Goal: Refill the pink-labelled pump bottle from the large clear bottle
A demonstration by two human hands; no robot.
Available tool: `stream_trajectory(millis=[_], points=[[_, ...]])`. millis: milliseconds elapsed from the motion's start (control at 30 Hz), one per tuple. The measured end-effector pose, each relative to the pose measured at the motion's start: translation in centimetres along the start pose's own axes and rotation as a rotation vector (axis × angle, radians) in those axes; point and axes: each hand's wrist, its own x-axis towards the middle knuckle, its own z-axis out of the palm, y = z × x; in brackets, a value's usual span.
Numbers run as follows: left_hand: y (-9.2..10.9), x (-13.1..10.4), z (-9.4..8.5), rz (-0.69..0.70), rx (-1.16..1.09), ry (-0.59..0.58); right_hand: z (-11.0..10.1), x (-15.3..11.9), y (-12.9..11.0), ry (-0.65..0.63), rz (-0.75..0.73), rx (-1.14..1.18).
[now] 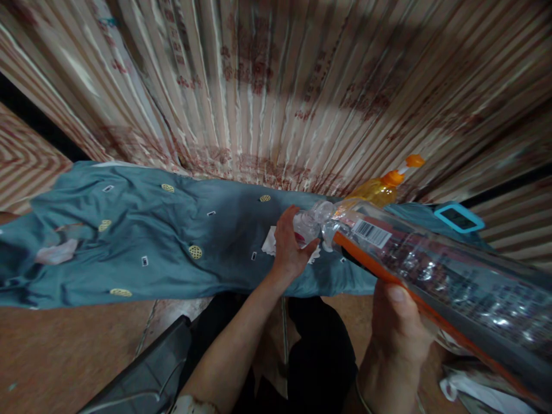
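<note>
While the right hand (399, 322) grips the large clear bottle (440, 279) from below, with the thumb on its orange label band, the left hand (290, 247) is closed around a small clear vessel (304, 225), thumb on one side and fingers on the other. The bottle is tilted, its neck directed left toward the vessel; whether neck and vessel touch cannot be determined. A barcode faces up near the neck.

Both items are positioned over the right half of a blue-green cloth (224, 227) with yellow motifs; the vessel is located between the cloth's near and far edges. White paper (268, 241) lies on the cloth, partly covered by the left hand. At the far edge, behind the large bottle, is a yellow bottle (373, 192) with an orange pump head. A blue-framed device (459, 217) is located near the far right corner. Toward the left end lies a crumpled pale item (58, 252). Pleated, printed curtain (259, 126) material borders the far edge.
</note>
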Motion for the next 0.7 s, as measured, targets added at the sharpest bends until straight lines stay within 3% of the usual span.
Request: stream_trajectory(millis=[367,700], points=[[0.0,0.1,-0.1,-0.022,-0.016,-0.010,0.2,0.9,0.0,-0.068,0.045,-0.009],[-0.1,0.2,-0.3,0.006,-0.023,-0.025,-1.6,1.7,2.8,-0.077,-0.025,-0.120]])
